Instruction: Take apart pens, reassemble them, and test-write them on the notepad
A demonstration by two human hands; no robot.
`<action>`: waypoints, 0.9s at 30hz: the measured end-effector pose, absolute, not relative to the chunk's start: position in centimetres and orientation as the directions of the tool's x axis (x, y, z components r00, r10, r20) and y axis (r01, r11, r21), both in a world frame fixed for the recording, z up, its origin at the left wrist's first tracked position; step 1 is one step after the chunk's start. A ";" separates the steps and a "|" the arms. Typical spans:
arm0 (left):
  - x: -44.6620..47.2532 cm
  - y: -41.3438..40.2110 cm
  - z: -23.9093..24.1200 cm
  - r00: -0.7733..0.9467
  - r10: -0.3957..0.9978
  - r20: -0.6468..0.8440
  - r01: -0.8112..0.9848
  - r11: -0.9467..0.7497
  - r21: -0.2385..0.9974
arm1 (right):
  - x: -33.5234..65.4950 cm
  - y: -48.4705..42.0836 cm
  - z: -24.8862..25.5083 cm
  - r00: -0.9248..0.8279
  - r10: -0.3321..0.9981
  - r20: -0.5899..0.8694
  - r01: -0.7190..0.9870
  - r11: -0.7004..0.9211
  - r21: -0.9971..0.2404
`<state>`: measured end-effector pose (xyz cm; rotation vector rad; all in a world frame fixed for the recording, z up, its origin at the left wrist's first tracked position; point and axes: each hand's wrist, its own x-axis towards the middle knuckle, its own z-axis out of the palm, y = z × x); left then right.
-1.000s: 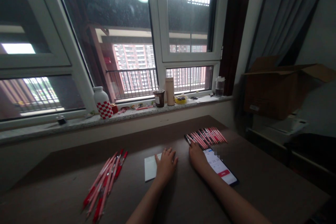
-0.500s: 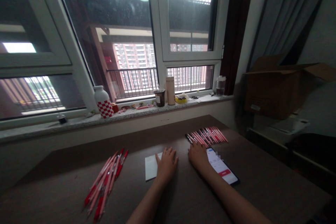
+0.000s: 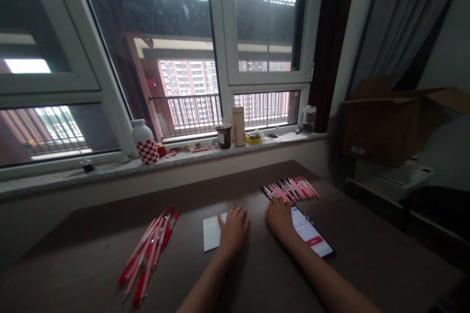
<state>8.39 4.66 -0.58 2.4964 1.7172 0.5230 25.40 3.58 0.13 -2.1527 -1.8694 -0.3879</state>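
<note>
My left hand (image 3: 234, 229) lies with its fingers spread over the right side of a pale, flat rectangular pad (image 3: 211, 234) on the table. Against the near ends of a row of red, pink and black pens (image 3: 295, 189) rests my right hand (image 3: 279, 216); its fingers are slightly bent and a little apart, and I see nothing held in them. Beside that hand, partly under the wrist, is a phone (image 3: 312, 234) with a lit white screen and a red button. Over on the left, red and pink pens (image 3: 150, 257) lie in a loose pile.
The brown table (image 3: 183, 283) stands below a window sill (image 3: 191, 156). Along the sill are a checkered white bottle (image 3: 145, 142), a dark cup (image 3: 223, 136), a beige flask (image 3: 238, 127), yellow tape (image 3: 253, 138) and a clear jar (image 3: 309, 120). A cardboard box (image 3: 382, 132) sits at the right.
My right hand has shifted slightly to the right, and the left end of the pen row has moved right a little too. My left hand stays on the pad.
</note>
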 end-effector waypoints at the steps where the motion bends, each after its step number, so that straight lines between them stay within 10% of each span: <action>1: 8.4 4.6 -0.5 0.319 0.918 0.235 0.897 -0.373 0.239 | 25.4 3.6 0.1 0.139 0.918 0.372 0.990 -0.140 -0.024; 27: 6.8 4.3 1.9 0.212 0.931 0.299 0.887 -0.312 0.342 | 23.4 2.1 1.2 -0.017 0.918 0.397 0.999 0.029 -0.023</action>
